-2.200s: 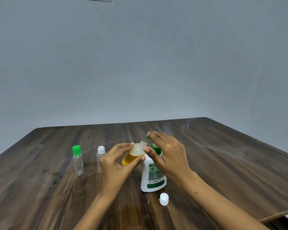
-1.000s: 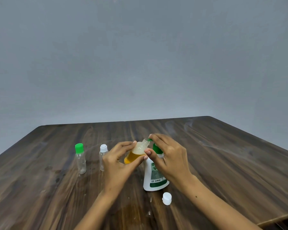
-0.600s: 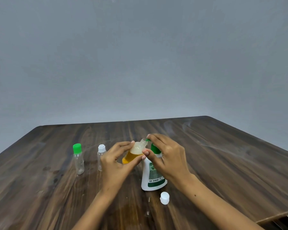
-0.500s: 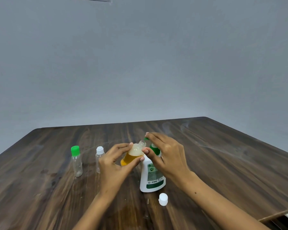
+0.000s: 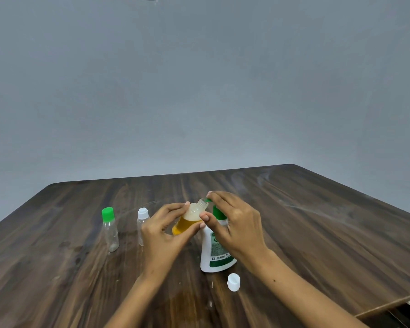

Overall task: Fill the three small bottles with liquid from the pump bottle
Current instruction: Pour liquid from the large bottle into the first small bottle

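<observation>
My left hand (image 5: 162,235) grips a small clear bottle (image 5: 189,218), uncapped and tilted, its mouth up against the green pump nozzle. Amber liquid fills its lower part, with pale foam above. My right hand (image 5: 234,227) rests over the green pump head of the white pump bottle (image 5: 214,253), fingers curled on top and thumb against the small bottle's neck. Left of my hands stand two capped small bottles, both clear and seemingly empty: one with a green cap (image 5: 109,229) and one with a white cap (image 5: 142,223). A loose white cap (image 5: 233,282) lies in front of the pump bottle.
Everything sits on a dark wooden table (image 5: 317,233) against a grey wall. Its right edge runs diagonally close to my right forearm. A wet amber smear (image 5: 187,301) marks the wood between my forearms.
Both hands have stayed at the pump with the small bottle at the nozzle. Only the camera has shifted slightly; the liquid level looks about the same.
</observation>
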Tool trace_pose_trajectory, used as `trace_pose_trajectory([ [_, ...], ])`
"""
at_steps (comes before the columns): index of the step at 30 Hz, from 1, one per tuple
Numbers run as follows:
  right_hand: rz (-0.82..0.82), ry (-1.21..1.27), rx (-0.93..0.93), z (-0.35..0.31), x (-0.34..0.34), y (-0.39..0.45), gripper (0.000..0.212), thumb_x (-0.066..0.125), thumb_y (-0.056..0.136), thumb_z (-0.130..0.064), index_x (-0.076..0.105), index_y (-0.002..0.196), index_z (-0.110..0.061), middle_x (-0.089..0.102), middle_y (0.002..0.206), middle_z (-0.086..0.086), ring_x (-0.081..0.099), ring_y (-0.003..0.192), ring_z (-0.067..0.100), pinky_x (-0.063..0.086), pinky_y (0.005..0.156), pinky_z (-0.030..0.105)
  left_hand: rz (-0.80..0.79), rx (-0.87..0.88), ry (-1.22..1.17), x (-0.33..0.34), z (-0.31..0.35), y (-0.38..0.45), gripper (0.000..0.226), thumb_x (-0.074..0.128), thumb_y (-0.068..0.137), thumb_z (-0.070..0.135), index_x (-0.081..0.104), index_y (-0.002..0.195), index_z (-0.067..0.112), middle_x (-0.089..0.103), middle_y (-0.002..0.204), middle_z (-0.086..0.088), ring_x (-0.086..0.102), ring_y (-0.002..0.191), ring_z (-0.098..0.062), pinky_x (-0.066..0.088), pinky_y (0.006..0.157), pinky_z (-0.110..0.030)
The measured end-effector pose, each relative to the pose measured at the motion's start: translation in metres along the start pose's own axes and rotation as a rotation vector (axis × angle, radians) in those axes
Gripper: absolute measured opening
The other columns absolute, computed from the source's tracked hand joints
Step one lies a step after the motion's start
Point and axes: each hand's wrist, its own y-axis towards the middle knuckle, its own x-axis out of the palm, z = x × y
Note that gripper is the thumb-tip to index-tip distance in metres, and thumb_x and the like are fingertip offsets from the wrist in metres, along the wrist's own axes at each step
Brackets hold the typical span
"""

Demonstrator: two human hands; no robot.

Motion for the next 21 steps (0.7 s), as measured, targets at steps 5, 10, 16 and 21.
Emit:
trace_pose_trajectory([
  [5,-0.008,0.006,-0.017,0.003,-0.0055,0.0092,0.069,0.028,0.094,-0.065,0.071,0.105,-0.013,0.071,0.104,-0.001,0.066,0.09,0.012,0.046,0.073,0.017,-0.011,-0.022,-0.003,0.0,-0.0018,0.0,0.05,0.079,0.064,0.043,0.073,0.105,0.015,0.069,0.102,0.013,0.063,0.101,0.004,0.049,0.08,-0.006],
  [10,0.006,0.011,0.047,-0.0035,0.0005,0.0012,0.069,0.027,0.094,-0.065,0.071,0.102,-0.013,0.071,0.098,-0.002,0.066,0.084,0.01,0.046,0.066,0.015,-0.012,-0.018,-0.006,-0.0003,-0.0009,-0.0003,0.051,0.076,0.065,0.044,0.073,0.106,0.013,0.069,0.1,0.011,0.064,0.1,0.002,0.048,0.081,-0.006],
  [16,-0.01,0.011,0.013,-0.0025,-0.0042,0.0068,0.068,0.028,0.094,-0.065,0.07,0.107,-0.013,0.07,0.106,-0.002,0.065,0.092,0.009,0.045,0.073,0.014,-0.017,-0.02,0.008,0.0001,-0.0038,-0.0006,0.053,0.078,0.065,0.041,0.074,0.107,0.011,0.071,0.101,0.006,0.064,0.1,-0.002,0.05,0.08,-0.007],
  [21,-0.022,0.004,0.033,-0.0052,-0.0033,0.0017,0.07,0.027,0.093,-0.066,0.071,0.104,-0.013,0.071,0.101,-0.002,0.066,0.087,0.01,0.044,0.069,0.012,-0.013,-0.008,0.001,-0.0002,-0.0011,-0.0003,0.052,0.077,0.066,0.04,0.074,0.107,0.009,0.069,0.1,0.01,0.063,0.1,0.002,0.049,0.081,-0.007],
])
